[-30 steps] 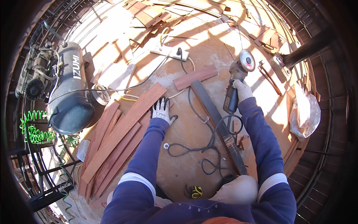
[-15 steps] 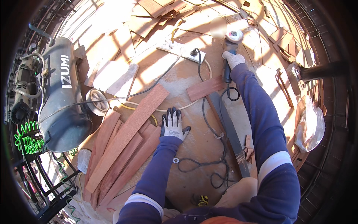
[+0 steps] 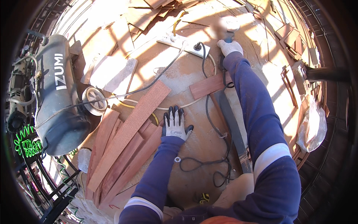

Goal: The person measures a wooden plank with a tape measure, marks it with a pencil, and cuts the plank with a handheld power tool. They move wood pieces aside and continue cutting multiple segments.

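My right hand (image 3: 231, 47), in a pale work glove, is wrapped round the body of an angle grinder (image 3: 229, 37) at the far right. Its round disc end (image 3: 232, 24) points away from me; whether it rests on the floor I cannot tell. In the middle, my left hand (image 3: 173, 125), gloved in grey and black, lies palm down with fingers spread, pressed on the floor. Just left of it is a stack of reddish wooden planks (image 3: 128, 138). A short wooden board (image 3: 209, 86) lies between the hands, near a dark long bar (image 3: 232, 127).
A dark air compressor (image 3: 61, 97) with a wheel (image 3: 95, 100) stands on the left. A white power strip (image 3: 182, 43) lies ahead, with cords (image 3: 207, 108) trailing over the floor. Wood offcuts (image 3: 141, 16) lie at the back; a plastic bag (image 3: 312, 130) is at right.
My right hand and the grinder have shifted a little farther away. The left hand stays spread in place, and the whole view has moved slightly.
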A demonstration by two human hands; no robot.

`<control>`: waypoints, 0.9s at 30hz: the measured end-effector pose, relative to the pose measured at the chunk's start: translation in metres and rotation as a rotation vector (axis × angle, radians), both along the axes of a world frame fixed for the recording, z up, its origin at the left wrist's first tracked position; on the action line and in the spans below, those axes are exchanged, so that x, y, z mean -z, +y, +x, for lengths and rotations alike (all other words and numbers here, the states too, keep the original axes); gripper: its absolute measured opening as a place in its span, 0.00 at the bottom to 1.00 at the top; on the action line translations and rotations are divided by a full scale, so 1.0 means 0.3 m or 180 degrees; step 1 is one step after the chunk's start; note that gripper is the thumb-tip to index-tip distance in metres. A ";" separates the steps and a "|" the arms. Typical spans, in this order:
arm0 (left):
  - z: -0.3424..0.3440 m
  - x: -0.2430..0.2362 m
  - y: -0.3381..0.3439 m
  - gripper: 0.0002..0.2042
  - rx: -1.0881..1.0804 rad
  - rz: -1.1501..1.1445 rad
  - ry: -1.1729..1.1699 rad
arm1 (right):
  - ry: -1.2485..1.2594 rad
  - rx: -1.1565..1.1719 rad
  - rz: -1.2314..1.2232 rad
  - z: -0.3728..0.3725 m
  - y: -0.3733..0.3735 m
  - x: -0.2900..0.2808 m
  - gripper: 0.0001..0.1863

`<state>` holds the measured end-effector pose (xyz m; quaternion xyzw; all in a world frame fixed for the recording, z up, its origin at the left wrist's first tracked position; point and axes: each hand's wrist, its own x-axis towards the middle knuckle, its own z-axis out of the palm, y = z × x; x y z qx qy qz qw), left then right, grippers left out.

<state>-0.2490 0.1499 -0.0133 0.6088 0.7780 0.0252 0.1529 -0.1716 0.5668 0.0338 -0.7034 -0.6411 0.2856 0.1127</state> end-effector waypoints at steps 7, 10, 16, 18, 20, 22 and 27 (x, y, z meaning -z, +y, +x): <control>0.005 -0.005 0.000 0.45 0.0009 0.0016 0.0139 | 0.0185 -0.0564 0.0648 0.180 -0.168 -0.125 0.38; 0.000 -0.011 0.006 0.46 0.0050 0.0008 0.0314 | 0.0709 -0.0961 0.1001 0.395 -0.397 -0.202 0.29; 0.018 -0.013 0.004 0.47 0.0011 -0.0051 0.0825 | -0.0080 -0.0944 -0.0262 0.949 -0.994 -0.310 0.28; 0.038 -0.041 0.016 0.46 0.0093 -0.0291 0.1026 | -0.0603 -0.1282 -0.0383 1.097 -1.184 -0.310 0.35; 0.043 -0.036 0.013 0.46 0.0116 -0.0113 0.1108 | -0.1084 -0.1321 -0.0649 1.156 -1.346 -0.313 0.36; 0.039 -0.021 0.007 0.46 0.0104 -0.0001 0.1087 | -0.1344 -0.1335 -0.0796 1.209 -1.460 -0.278 0.35; 0.044 -0.032 0.020 0.46 -0.0028 -0.0245 0.0936 | -0.1736 -0.1244 -0.0915 1.251 -1.448 -0.238 0.27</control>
